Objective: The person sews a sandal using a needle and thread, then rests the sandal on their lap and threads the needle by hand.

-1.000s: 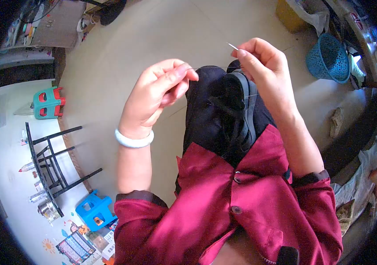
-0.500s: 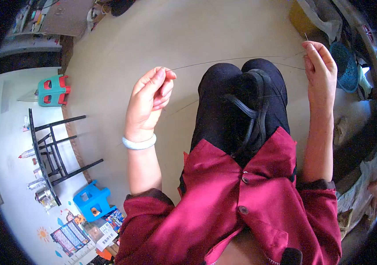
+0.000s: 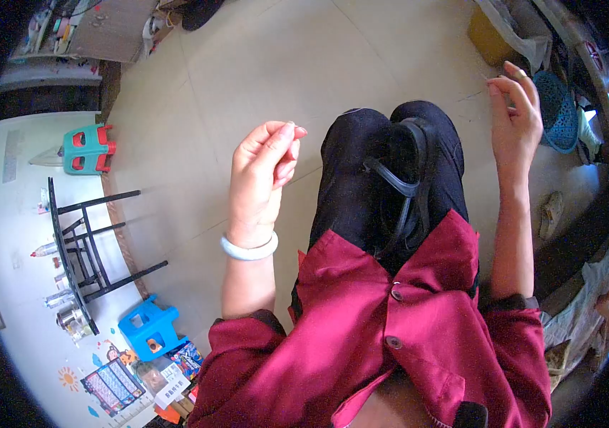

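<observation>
My left hand, wearing a pale bangle on the wrist, is closed in a pinch to the left of my knees. A thin dark thread shows faintly over my left knee, in line with those fingertips. Far off to the right, my right hand pinches thumb against index finger, its other fingers loosely raised. A fine needle shows as a faint streak at that pinch. On my lap lies a black strappy item whose kind I cannot make out; neither hand touches it.
Against the left wall are a green and red stool, a black-legged table with bottles, and a blue stool. At right stand a blue perforated basket and a yellow container. A shoe lies on the floor.
My left hand has moved right, towards my knees. My right hand has dropped slightly and its outer fingers have lifted. The thread, stretched between the hands before, now shows only in short faint parts.
</observation>
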Available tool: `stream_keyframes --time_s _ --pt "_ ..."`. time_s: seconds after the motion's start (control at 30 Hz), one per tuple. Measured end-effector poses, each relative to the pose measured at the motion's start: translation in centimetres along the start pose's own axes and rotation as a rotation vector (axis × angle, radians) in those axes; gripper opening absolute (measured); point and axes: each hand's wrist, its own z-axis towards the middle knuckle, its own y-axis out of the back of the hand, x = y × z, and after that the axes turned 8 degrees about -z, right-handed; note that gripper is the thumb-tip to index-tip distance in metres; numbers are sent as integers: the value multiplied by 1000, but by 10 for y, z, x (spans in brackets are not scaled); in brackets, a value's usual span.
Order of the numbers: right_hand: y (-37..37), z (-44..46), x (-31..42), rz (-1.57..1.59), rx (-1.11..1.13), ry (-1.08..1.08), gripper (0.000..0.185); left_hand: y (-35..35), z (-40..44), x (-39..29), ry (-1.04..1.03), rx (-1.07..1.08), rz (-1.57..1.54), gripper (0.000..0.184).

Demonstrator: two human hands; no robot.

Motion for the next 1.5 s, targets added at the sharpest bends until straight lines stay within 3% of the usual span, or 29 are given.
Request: stream_keyframes --time_s 0.1,0.17,0.23,0.27,0.33,0.4,0.53,0.6,0.77,0.8,0.87,0.9,0.93,1.03,1.07,1.1,1.2,1.23,1.27,1.37,1.47,1.5 --pt "22 5 29 317 26 -319 7 -1 3 4 -19 -32 5 13" --pt "46 6 55 610 349 -406 12 -8 5 5 -60 -68 17 13" --pt "60 0 79 394 633 -197 8 -13 6 6 -101 -103 25 13" --pt "61 -2 89 417 666 28 5 -15 5 5 -108 -124 28 14" --pt "60 -8 104 537 795 60 5 -23 2 7 -105 -133 25 14" --pt "48 -16 111 510 729 33 5 -38 -6 13 -311 -94 252 16" --pt "34 -17 117 503 656 30 4 -58 -17 22 -515 -86 495 8" --pt "30 -18 120 499 597 6 5 -58 -14 29 -748 -1 720 3" --pt "30 -17 120 507 627 -32 8 -63 -13 37 -687 -37 690 3" --pt "31 -17 120 526 671 -46 13 -63 -13 37 -686 -33 687 3" --pt "33 -9 107 643 816 -206 33 -60 -13 33 -495 -75 471 9" --pt "35 -7 90 580 784 -249 52 -55 -11 29 -463 -96 386 11" --pt "39 -4 69 440 656 -280 48 -50 -7 25 -434 -120 300 12" --pt "56 10 -14 -327 -34 -193 37 -39 -2 22 -474 -182 209 12" --pt "65 8 -23 -299 -213 -283 28 -40 -2 23 -476 -190 209 12" --pt "71 7 -14 -295 -206 -281 28 -44 -4 24 -457 -202 174 13" --pt "69 -3 64 164 101 -281 7 -56 -1 28 -411 -171 118 14" --pt "68 -8 83 316 349 -127 12 -60 0 28 -397 -152 91 14" --pt "58 -13 103 570 419 -103 16 -63 0 29 -383 -135 63 14" --pt "21 -34 134 936 363 -350 18 -73 -8 31 -333 -118 22 14" --pt "16 -35 148 1358 434 -802 14 -78 -11 36 -345 -114 -13 12" --pt "14 -37 148 1357 434 -801 14 -79 -11 38 -360 -130 -5 12"
